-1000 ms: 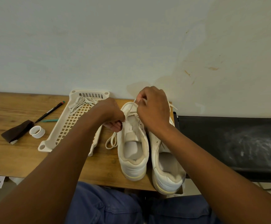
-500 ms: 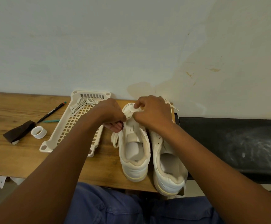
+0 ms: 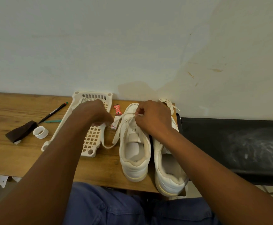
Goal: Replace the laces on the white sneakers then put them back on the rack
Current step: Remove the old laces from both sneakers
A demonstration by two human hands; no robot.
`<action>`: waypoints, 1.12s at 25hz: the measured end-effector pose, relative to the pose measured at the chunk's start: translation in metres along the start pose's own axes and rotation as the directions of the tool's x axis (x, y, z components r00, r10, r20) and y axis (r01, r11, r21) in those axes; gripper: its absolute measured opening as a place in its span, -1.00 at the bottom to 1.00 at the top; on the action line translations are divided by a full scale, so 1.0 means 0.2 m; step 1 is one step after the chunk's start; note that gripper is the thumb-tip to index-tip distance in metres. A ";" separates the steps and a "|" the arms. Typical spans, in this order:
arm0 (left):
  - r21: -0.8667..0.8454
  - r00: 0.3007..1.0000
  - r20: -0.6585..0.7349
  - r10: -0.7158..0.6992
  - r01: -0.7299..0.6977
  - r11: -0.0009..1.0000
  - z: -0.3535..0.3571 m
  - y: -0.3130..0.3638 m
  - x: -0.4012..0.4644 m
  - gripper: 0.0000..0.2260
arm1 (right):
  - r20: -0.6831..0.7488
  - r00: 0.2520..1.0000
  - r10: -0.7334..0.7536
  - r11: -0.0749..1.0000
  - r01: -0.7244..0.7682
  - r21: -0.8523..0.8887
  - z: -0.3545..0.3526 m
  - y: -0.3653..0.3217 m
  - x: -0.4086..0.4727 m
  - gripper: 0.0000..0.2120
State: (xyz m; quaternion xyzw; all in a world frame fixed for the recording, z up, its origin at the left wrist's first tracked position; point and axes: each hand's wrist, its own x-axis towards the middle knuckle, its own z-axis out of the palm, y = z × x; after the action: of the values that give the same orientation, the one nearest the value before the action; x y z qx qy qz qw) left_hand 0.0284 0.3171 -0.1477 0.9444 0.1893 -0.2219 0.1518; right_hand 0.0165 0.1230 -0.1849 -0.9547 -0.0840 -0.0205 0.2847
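Observation:
Two white sneakers stand side by side on the wooden table, heels toward me: the left sneaker (image 3: pixel 135 153) and the right sneaker (image 3: pixel 169 172). My right hand (image 3: pixel 153 118) pinches a white lace (image 3: pixel 116 137) over the left sneaker's eyelets. My left hand (image 3: pixel 96 113) grips the other stretch of that lace above the cream plastic rack (image 3: pixel 91 140), so the lace hangs in a loop between rack and shoe. More lace (image 3: pixel 169 103) lies behind the right sneaker. A bundle of laces (image 3: pixel 82 101) lies at the rack's far end.
A black pen (image 3: pixel 52 115), a teal strip, a dark brown cloth (image 3: pixel 21 132) and a white ring (image 3: pixel 40 132) lie at the left. A red wrapper (image 3: pixel 117 109) sits between rack and shoe. A black surface (image 3: pixel 230 143) adjoins the wooden table (image 3: pixel 10 153) on the right.
My left hand has moved left, away from the left sneaker and over the rack, drawing the lace out into a longer loop. My right hand stays at the sneaker's eyelets.

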 end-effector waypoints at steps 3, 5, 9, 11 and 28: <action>0.051 0.996 -0.051 0.075 -0.073 0.996 -0.01 -0.01 -0.02 -0.69 | -0.009 1.000 0.010 0.998 -0.010 0.061 0.00 0.01 0.01 -0.86; -0.105 0.964 -0.136 0.228 -0.243 0.964 0.01 0.04 -0.03 -0.88 | 0.012 1.000 0.003 0.996 -0.004 0.090 0.00 0.01 0.01 -0.88; -0.306 0.966 0.097 0.241 -0.201 0.930 0.06 0.16 -0.07 -0.74 | 0.016 1.000 -0.013 0.994 0.011 0.108 0.01 0.02 0.03 -0.96; -0.323 0.970 0.156 0.187 -0.129 0.937 0.07 0.18 -0.08 -0.82 | 0.030 1.000 -0.006 0.994 0.002 0.113 0.00 0.02 0.03 -0.96; -0.464 0.965 0.198 0.172 -0.062 0.884 0.07 0.15 -0.07 -0.80 | 0.029 0.999 -0.015 0.982 0.020 -0.186 -0.03 -0.03 -0.01 -0.69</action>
State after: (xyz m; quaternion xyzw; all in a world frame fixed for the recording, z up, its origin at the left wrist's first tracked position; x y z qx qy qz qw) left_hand 0.0251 0.2817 -0.1463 0.8598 0.1588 -0.2714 0.4024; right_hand 0.0140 0.1241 -0.1780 -0.9765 -0.0942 -0.0177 0.1929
